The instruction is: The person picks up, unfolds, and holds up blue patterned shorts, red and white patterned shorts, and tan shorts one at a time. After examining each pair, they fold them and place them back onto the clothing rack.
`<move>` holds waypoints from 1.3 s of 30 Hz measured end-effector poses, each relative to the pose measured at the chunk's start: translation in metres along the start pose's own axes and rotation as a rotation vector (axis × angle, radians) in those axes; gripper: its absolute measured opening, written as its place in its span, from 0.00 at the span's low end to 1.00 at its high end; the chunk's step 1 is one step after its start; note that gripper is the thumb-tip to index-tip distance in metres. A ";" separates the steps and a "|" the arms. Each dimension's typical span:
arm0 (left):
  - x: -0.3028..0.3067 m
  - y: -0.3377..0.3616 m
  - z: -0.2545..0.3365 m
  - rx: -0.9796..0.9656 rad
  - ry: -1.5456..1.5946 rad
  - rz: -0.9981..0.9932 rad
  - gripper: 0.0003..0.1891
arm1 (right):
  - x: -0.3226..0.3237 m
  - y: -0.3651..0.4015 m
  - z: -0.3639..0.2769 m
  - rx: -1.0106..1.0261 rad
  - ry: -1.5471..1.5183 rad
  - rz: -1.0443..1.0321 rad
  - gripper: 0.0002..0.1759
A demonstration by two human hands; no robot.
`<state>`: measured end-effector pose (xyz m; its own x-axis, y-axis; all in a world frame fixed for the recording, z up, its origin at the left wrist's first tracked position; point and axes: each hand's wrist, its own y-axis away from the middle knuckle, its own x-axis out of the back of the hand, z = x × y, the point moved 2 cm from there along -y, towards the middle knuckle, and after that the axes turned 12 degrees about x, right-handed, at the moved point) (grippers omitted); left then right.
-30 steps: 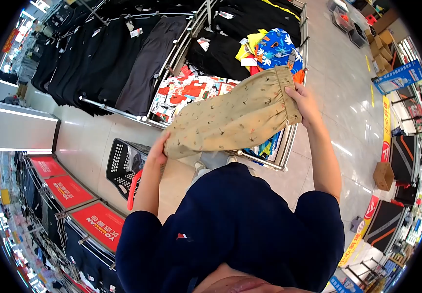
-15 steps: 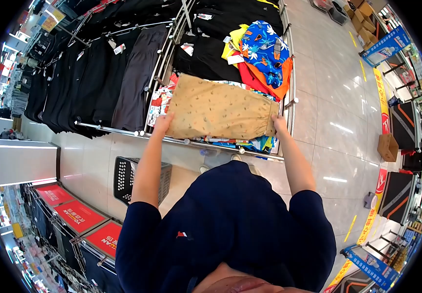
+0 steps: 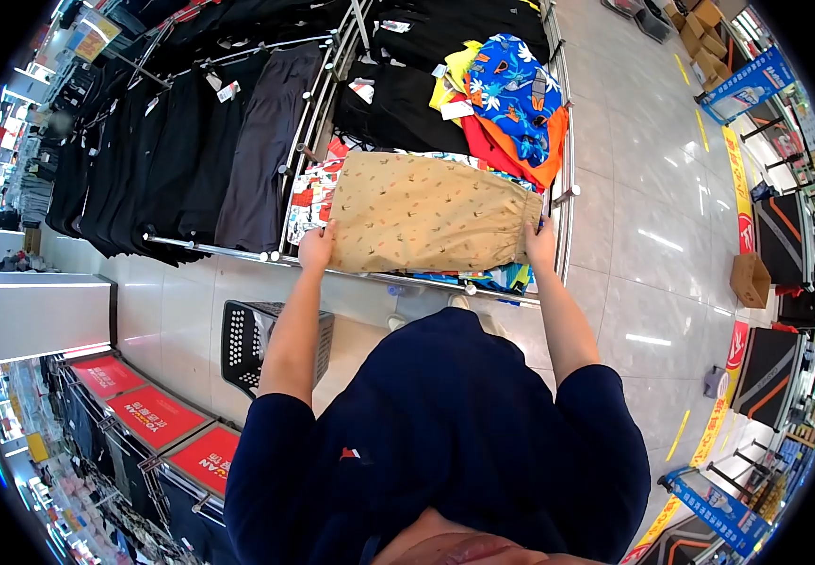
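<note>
Tan printed shorts (image 3: pixel 431 212) with a gathered elastic waistband on the right lie spread flat over a pile of colourful clothes in the metal display rack. My left hand (image 3: pixel 316 247) is closed on the hem edge at the left. At the other end, my right hand (image 3: pixel 539 242) grips the waistband. Beneath the shorts, a red and white printed garment (image 3: pixel 311 200) peeks out on the left. Just beyond them lie a blue printed garment (image 3: pixel 518 94) and a folded black garment (image 3: pixel 393 108) with a tag.
A metal rail (image 3: pixel 407 280) runs along the rack's near edge. Dark trousers (image 3: pixel 261 151) hang to the left. A black shopping basket (image 3: pixel 243 344) stands on the floor at my left, near red signs (image 3: pixel 155 416). Tiled aisle floor (image 3: pixel 648 226) extends on the right, with a cardboard box (image 3: pixel 749 281).
The shorts have come down slightly and lie flatter, with their print showing more clearly. My right hand has shifted a little lower along the waistband. Both hands keep their hold.
</note>
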<state>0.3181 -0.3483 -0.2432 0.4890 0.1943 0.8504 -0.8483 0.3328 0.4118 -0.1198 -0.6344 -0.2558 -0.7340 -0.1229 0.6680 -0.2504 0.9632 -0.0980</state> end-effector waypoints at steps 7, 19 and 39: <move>-0.012 0.074 0.064 -0.724 -0.144 0.300 0.42 | 0.006 0.005 -0.060 0.486 0.454 -0.087 0.31; -0.048 0.045 0.073 -0.556 -0.689 0.049 0.72 | -0.001 0.013 -0.060 0.387 0.732 -0.479 0.60; -0.040 0.196 -0.025 -0.385 0.386 0.004 0.18 | -0.042 -0.202 0.024 0.320 0.022 0.136 0.52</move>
<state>0.1373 -0.2679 -0.2051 0.5865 0.4965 0.6400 -0.7500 0.6313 0.1975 -0.0535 -0.8297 -0.2810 -0.7615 0.0103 0.6481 -0.3387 0.8462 -0.4114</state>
